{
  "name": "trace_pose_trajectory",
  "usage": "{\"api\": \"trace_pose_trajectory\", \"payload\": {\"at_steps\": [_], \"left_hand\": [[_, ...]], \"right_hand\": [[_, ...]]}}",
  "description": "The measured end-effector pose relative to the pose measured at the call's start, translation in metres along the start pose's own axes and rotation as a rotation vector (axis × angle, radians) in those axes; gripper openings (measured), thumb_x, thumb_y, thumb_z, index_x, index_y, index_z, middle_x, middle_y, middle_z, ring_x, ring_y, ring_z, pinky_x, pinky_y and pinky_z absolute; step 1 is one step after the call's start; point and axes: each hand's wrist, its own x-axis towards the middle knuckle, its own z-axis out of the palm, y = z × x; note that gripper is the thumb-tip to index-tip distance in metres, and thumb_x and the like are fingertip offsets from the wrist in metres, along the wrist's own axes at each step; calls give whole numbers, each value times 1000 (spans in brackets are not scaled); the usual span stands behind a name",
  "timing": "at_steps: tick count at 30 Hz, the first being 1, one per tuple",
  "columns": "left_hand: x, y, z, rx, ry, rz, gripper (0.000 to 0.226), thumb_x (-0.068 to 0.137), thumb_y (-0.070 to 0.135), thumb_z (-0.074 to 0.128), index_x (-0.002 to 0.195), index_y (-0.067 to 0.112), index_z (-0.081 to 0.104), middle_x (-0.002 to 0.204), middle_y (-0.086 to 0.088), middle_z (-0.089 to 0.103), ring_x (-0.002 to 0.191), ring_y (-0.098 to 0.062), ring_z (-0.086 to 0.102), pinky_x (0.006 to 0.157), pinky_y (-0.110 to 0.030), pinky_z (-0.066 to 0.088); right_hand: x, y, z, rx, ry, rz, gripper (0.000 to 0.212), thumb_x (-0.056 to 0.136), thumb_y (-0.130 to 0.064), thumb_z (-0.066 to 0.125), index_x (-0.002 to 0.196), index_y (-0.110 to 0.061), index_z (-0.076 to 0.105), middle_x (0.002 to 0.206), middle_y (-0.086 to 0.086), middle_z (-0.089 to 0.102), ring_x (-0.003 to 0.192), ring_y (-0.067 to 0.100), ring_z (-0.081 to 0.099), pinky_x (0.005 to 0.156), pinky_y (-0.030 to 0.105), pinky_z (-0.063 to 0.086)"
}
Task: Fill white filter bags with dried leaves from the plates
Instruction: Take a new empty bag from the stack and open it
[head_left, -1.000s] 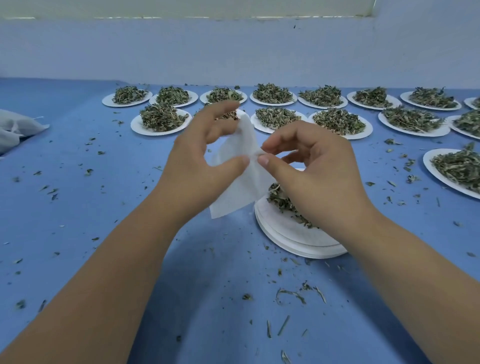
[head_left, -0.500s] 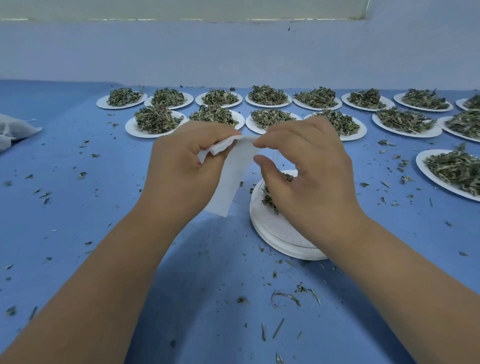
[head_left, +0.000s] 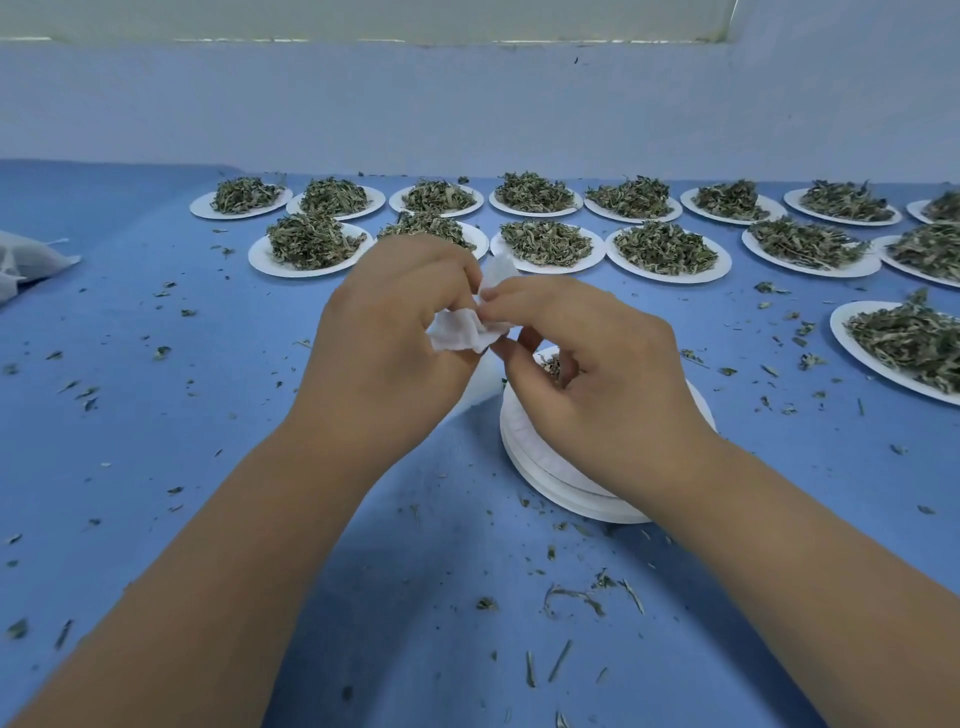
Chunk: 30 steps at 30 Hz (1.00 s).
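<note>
Left hand (head_left: 387, 343) and right hand (head_left: 602, 374) raised together, pinching crumpled filter bag (head_left: 460, 332)

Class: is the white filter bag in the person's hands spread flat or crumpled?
Crumpled: the white filter bag shows creased folds, pinched between the left hand and right hand.

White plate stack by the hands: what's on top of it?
A few dried leaves show on the plate stack, in a gap under the right hand. That hand covers most of the top, so the rest cannot be seen.
</note>
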Motion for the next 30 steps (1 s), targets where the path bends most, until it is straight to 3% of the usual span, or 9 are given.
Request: {"api": "trace_pose_trajectory", "payload": {"at_steps": [6, 9, 12, 15, 18, 20, 22, 26, 30], "left_hand": [[-2, 3, -1, -43, -17, -98, 24, 76, 3, 79, 74, 15, 59, 106, 6, 67, 98, -3, 54, 73, -7, 34], [-3, 5, 1, -181, -61, -222, 24, 78, 13, 78, 92, 19, 59, 119, 17, 64, 113, 3, 55, 92, -23, 45], [-4, 0, -2, -394, -207, -402, 57, 77, 22, 72, 125, 36, 45, 133, 25, 55, 129, 4, 49, 108, -36, 42], [-6, -9, -3, -425, -382, -447, 80, 73, 14, 67, 140, 44, 33, 124, 21, 63, 126, 2, 52, 102, -30, 40], [-7, -10, 0, -482, -467, -445, 92, 75, 5, 73, 146, 45, 30, 121, 16, 63, 124, -4, 56, 102, -38, 47], [-7, -9, -1, -575, -522, -424, 99, 74, 10, 78, 149, 48, 26, 129, 17, 60, 125, -7, 57, 101, -40, 47], [-7, -9, -1, -633, -542, -402, 98, 72, 16, 79, 148, 50, 27, 128, 17, 61, 123, -7, 59, 96, -34, 49], [-7, -5, 3, -550, -361, -415, 76, 66, 34, 79, 133, 44, 46, 115, 23, 61, 111, 4, 60, 79, -15, 52], [-8, -10, 4, -319, -297, -381, 63, 75, 25, 80, 125, 46, 47, 112, 28, 56, 104, 6, 56, 76, -15, 49]], "right_hand": [[2, -5, -3, 165, -20, 140, 20, 90, -4, 67, 96, -23, 73, 106, -17, 75, 84, 0, 69, 67, 15, 51], [3, -6, -5, 204, -38, 201, 13, 93, -11, 66, 96, -23, 70, 97, -18, 72, 80, 0, 68, 68, 16, 53], [2, -8, -7, 186, -54, 191, 13, 92, -11, 67, 96, -23, 71, 96, -18, 69, 81, -1, 66, 70, 11, 49], [2, -9, -8, 205, -102, 163, 16, 92, -6, 66, 97, -20, 70, 97, -16, 71, 91, 1, 67, 84, 9, 46], [2, -10, -9, 316, -101, 179, 18, 90, -1, 63, 97, -16, 70, 99, -10, 73, 102, 10, 70, 94, 32, 55], [3, -12, -11, 390, -107, 201, 19, 87, 0, 60, 94, -16, 68, 98, -5, 73, 102, 17, 70, 84, 49, 57], [4, -13, -13, 426, -119, 206, 19, 83, -1, 58, 90, -16, 67, 95, -3, 71, 96, 22, 69, 70, 57, 55], [8, -17, -18, 332, -139, 201, 19, 79, -4, 60, 84, -22, 63, 88, -8, 67, 76, 20, 58, 67, 44, 51], [11, -19, -24, 196, -255, 171, 26, 73, -7, 54, 93, -19, 67, 81, -12, 59, 66, 7, 54, 58, 17, 38]]}}
